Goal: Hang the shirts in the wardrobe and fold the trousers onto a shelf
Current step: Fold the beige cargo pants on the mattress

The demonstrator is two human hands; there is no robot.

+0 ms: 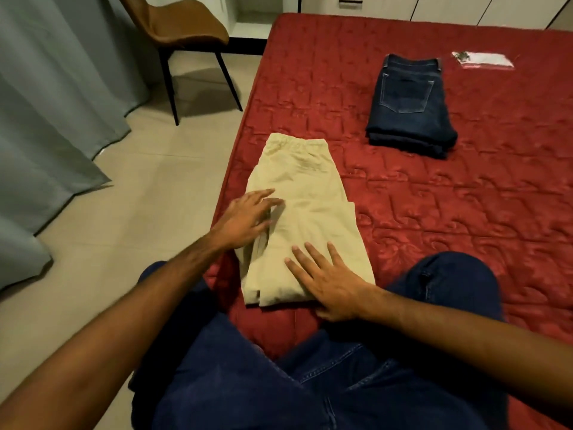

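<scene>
Khakis [305, 218]: one pair, folded, near left edge of bed [465, 197]. Left hand [245, 220] flat on the left fold, right hand [328, 280] flat on the near end; both open, gripping nothing. Best smoothed outward, edges squared, before lifting. Jeans [409, 103]: one pair, folded, far right. Shirts: none visible.

Contents of the small clear packet [482, 59] too tiny, perhaps keys; chair [179, 26] top cropped.
</scene>
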